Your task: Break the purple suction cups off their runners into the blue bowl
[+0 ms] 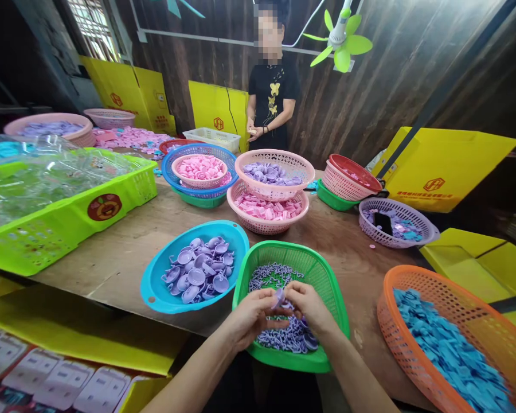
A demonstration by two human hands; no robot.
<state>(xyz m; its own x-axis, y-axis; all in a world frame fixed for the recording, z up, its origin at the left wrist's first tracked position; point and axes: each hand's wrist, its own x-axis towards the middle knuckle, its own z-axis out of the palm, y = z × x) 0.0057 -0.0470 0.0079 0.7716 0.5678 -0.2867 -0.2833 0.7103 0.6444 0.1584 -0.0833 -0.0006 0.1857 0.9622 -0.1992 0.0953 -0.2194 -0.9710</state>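
Note:
My left hand (pixel 255 316) and my right hand (pixel 309 305) meet over the green basket (pixel 327 358). Between the fingertips of both is a small purple plastic piece (pixel 279 298), partly covered by the fingers. Beneath them lie many thin, curved purple parts (pixel 279 342) in the basket, along with a few round purple cups (pixel 310 343) near its right side. Left of the basket stands a blue basin (pixel 155 295) heaped with shallow round purple cups (pixel 196 276) with little handles. Exactly how the pinched piece is made up is hidden.
An orange basket (pixel 389 321) of blue pieces stands at right, and a lime crate (pixel 69 235) of clear bags at left. Stacked pink baskets (pixel 270 226) sit beyond. A person (pixel 272 97) stands across the table, and a green fan (pixel 339 40) hangs above.

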